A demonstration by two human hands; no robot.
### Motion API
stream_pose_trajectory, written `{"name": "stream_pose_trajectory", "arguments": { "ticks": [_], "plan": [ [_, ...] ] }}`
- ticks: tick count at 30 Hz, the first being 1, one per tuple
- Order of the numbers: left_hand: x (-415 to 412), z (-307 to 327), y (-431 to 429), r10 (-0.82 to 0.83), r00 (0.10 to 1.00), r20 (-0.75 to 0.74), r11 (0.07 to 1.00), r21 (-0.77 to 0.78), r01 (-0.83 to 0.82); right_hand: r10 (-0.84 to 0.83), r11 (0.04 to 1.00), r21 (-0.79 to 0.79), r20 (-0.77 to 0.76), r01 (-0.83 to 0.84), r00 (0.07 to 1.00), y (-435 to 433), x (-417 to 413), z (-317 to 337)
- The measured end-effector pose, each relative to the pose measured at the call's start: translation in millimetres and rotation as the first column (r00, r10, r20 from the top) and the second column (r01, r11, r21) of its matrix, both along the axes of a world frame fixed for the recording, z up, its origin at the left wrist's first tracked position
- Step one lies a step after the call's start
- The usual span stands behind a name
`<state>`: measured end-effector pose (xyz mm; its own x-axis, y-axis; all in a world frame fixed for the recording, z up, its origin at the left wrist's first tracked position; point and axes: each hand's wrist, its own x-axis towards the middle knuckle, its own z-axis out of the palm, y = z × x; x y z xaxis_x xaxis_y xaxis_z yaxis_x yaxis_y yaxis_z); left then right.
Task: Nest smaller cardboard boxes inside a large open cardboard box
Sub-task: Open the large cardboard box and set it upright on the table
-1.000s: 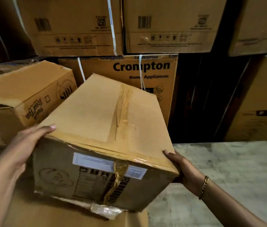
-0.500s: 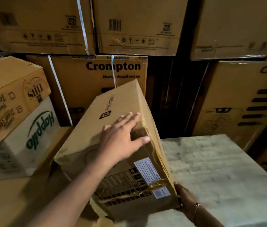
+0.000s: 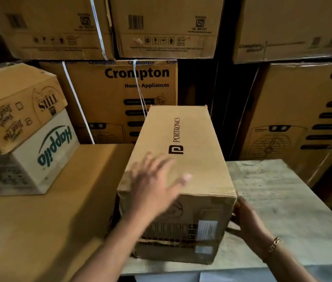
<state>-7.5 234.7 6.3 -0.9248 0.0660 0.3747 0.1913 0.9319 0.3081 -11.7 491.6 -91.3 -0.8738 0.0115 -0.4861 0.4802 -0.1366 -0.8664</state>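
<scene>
The left hand [image 3: 157, 184], fingers spread and blurred, lies open over the near top edge of the Portronics box [image 3: 181, 159]; whether the palm presses the board or only hovers above it cannot be told. The right hand [image 3: 246, 218] is cupped flat against the box's near right corner, fingers extended, not closed round anything; a bracelet [image 3: 274, 244] sits at that wrist.

The box is sealed and lies lengthwise, its long axis running near to far. Its right part rests on a pale, scuffed slab [image 3: 283, 200], its left part at the seam with a broad brown cardboard surface [image 3: 39, 220]. A white label [image 3: 206, 230] and barcode print mark its near end face.

Handling, as a judgement: the board looks stiff and square-edged, the corners somewhat worn, and the faces plain and dry, so slip is unlikely. Its weight cannot be judged. A two-handed hold on opposite long sides, or under the near bottom edge, should serve best.

To the far left a tea carton [image 3: 18, 102] sits on a Happilo carton [image 3: 45, 151]. The far wall is a stack of Crompton cartons [image 3: 120, 94], some bound with white strapping. The room is dim. No large open box is visible.
</scene>
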Motion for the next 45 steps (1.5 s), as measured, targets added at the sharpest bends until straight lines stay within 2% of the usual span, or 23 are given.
{"name": "stream_pose_trajectory", "arguments": {
  "ticks": [1,2,4,6,7,9,11,14,16,18,21,23,24,27,31,33,37,41,43,45],
  "plan": [
    [-3.7,-1.8,-21.3,0.112,0.994,-0.020,0.989,0.098,-0.109,0.037,0.999,0.003,-0.060,-0.037,0.997,2.3,1.9,12.5],
    [-7.9,-8.5,-45.9,0.219,0.976,0.023,0.955,0.200,-0.219,0.066,0.998,0.017,-0.105,-0.064,0.992,4.2,2.8,22.9],
    [-8.0,-21.0,-83.2,0.283,0.924,0.259,0.813,0.446,-0.374,0.124,0.991,0.063,-0.159,-0.115,0.979,4.0,3.8,41.0],
    [-4.1,-31.3,-96.7,0.099,0.883,0.459,0.626,0.662,-0.413,0.176,0.977,0.147,-0.161,-0.153,0.971,-2.4,3.1,54.4],
    [-1.0,-34.7,-93.6,-0.009,0.877,0.481,0.545,0.737,-0.399,0.187,0.970,0.182,-0.147,-0.159,0.971,-7.5,4.0,59.5],
    [2.2,-42.3,-82.0,-0.090,0.904,0.418,0.408,0.843,-0.349,0.151,0.971,0.207,-0.154,-0.118,0.976,-17.7,3.2,61.1],
    [3.3,-44.6,-70.0,-0.112,0.906,0.409,0.321,0.878,-0.356,0.050,0.978,0.209,-0.167,-0.014,0.985,-23.8,5.8,62.9],
    [-1.5,-38.0,-55.4,-0.187,0.904,0.384,0.259,0.907,-0.331,-0.084,0.972,0.206,-0.142,0.113,0.986,-11.0,1.0,60.2],
    [-6.2,-32.0,-41.3,-0.238,0.907,0.347,0.281,0.919,-0.278,-0.176,0.961,0.198,-0.103,0.194,0.979,9.0,-4.3,56.6],
    [-4.5,-20.7,-18.1,-0.347,0.877,0.331,0.371,0.908,-0.196,-0.219,0.962,0.145,-0.105,0.233,0.970,37.1,-7.1,54.5],
    [-10.8,-20.3,7.9,-0.376,0.887,0.269,0.573,0.819,-0.006,-0.337,0.941,-0.049,-0.042,0.335,0.940,84.8,-5.2,40.9],
    [-14.8,-21.9,32.7,-0.390,0.885,0.253,0.772,0.614,0.165,-0.390,0.916,-0.089,0.022,0.391,0.920,113.9,-1.5,25.1],
    [-15.0,-23.2,48.2,-0.379,0.889,0.256,0.832,0.514,0.207,-0.412,0.907,-0.068,0.052,0.415,0.910,127.3,1.2,14.6],
    [-7.6,-27.5,100.7,-0.383,0.897,0.222,0.904,0.287,0.316,-0.455,0.890,0.017,0.115,0.456,0.883,162.4,6.1,-18.4],
    [-12.6,-38.6,157.2,-0.412,0.885,0.217,0.911,0.080,0.405,-0.456,0.887,0.179,0.182,0.426,0.871,205.7,4.6,-42.3],
    [-19.9,-44.1,174.3,-0.371,0.907,0.199,0.927,0.034,0.372,-0.425,0.900,0.201,0.207,0.387,0.881,220.7,4.8,-43.2],
    [-31.6,-65.2,181.7,-0.190,0.958,0.216,0.981,-0.005,0.196,-0.324,0.938,0.212,0.241,0.276,0.915,245.5,8.3,-36.8],
    [-37.8,-83.6,150.0,0.018,0.974,0.227,1.000,0.002,-0.019,-0.397,0.918,0.105,0.216,0.383,0.892,282.3,4.8,-45.0],
    [-45.0,-96.4,125.2,0.168,0.924,0.344,0.986,-0.061,-0.157,-0.357,0.934,0.094,0.204,0.345,0.912,297.2,5.8,-37.3],
    [-52.2,-111.9,109.3,0.260,0.823,0.504,0.962,-0.057,-0.269,-0.271,0.955,0.164,0.128,0.249,0.954,295.7,6.4,-17.2]
  ]
}}
